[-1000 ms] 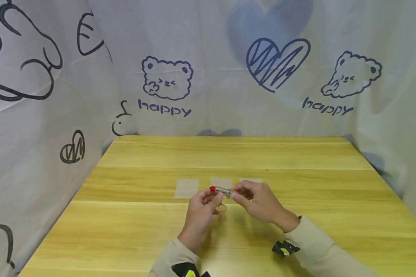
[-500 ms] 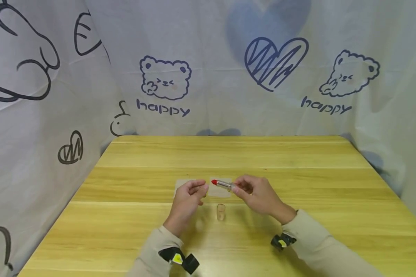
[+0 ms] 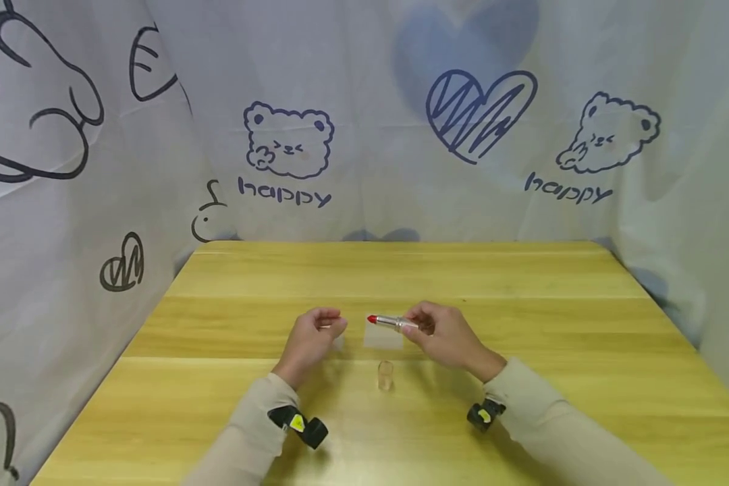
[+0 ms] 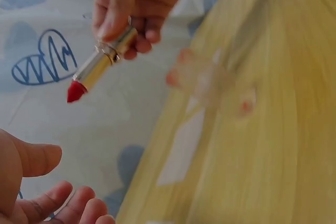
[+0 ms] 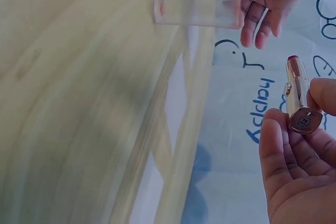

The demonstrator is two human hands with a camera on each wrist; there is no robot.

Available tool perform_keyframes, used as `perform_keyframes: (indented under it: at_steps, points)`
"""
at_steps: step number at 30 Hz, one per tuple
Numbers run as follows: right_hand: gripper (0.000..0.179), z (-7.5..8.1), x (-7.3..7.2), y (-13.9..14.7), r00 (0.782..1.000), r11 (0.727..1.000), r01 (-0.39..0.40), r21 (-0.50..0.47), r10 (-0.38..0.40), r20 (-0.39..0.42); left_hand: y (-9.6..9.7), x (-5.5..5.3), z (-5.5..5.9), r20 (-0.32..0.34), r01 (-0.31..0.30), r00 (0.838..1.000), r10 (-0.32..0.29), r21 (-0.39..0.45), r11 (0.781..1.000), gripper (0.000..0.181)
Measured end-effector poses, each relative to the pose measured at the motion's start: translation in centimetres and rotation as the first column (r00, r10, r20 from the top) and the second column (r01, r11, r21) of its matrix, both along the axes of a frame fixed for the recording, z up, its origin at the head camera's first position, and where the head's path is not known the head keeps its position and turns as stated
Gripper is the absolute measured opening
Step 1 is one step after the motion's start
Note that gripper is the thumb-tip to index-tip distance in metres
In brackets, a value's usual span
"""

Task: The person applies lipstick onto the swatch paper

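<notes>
A lipstick (image 3: 386, 320) with a red tip and a silvery, gold-tinted body is pinched by its base in my right hand (image 3: 448, 335), raised over the table with the tip toward the left. The right wrist view shows the flat end of the lipstick (image 5: 300, 100) between thumb and fingers. My left hand (image 3: 308, 342) holds nothing, its fingers loosely bent and apart from the lipstick. Between the hands, nearer the front, a clear, faintly pink lipstick cap (image 3: 385, 376) stands on the table; in the left wrist view the cap (image 4: 210, 85) looks blurred.
The wooden table (image 3: 219, 418) ends at a pale cloth backdrop (image 3: 376, 169) with drawn bears and hearts. A whitish square patch (image 3: 383, 337) lies below the lipstick. The left hand partly covers another patch (image 3: 339, 341).
My left hand has let go near the cap and drawn back to the left, leaving the cap standing on the table. My right hand still holds the lipstick, slightly higher.
</notes>
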State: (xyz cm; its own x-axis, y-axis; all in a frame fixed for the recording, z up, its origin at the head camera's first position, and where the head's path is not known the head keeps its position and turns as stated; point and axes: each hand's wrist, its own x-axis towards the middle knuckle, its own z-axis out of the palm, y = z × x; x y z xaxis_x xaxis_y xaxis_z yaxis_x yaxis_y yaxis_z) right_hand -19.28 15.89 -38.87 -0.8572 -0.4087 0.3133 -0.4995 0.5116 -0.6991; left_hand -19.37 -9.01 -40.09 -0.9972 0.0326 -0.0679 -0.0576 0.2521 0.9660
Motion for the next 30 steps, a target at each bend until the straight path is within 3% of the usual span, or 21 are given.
perform_keyframes:
  at_steps: [7,11,17,26,30]
  points:
    - [0.012,0.0,-1.0,-0.3,0.999,0.999,0.037,0.034,-0.036,-0.017,-0.4,-1.1,-0.5,-0.029,0.003,1.0,-0.007,-0.151,0.989,0.035]
    - [0.011,-0.1,-1.5,-0.6,0.999,0.998,0.048,0.038,-0.048,-0.004,-0.8,-1.8,-0.5,-0.057,0.028,0.997,-0.045,-0.275,0.961,0.035]
    - [0.013,-0.2,-2.4,-1.0,0.999,0.998,0.044,0.049,-0.043,-0.013,-2.2,-3.2,-0.1,-0.06,0.109,0.985,-0.159,-0.496,0.861,0.032]
    - [0.013,-0.6,-3.4,-1.7,1.0,0.997,0.013,0.071,-0.015,0.025,-3.8,-4.1,-0.6,-0.023,0.217,0.949,-0.315,-0.679,0.702,0.031]
    - [0.014,-0.6,-3.9,-2.1,0.999,0.995,-0.002,0.095,-0.003,0.047,-4.5,-4.2,-0.8,-0.008,0.235,0.942,-0.336,-0.7,0.675,0.034]
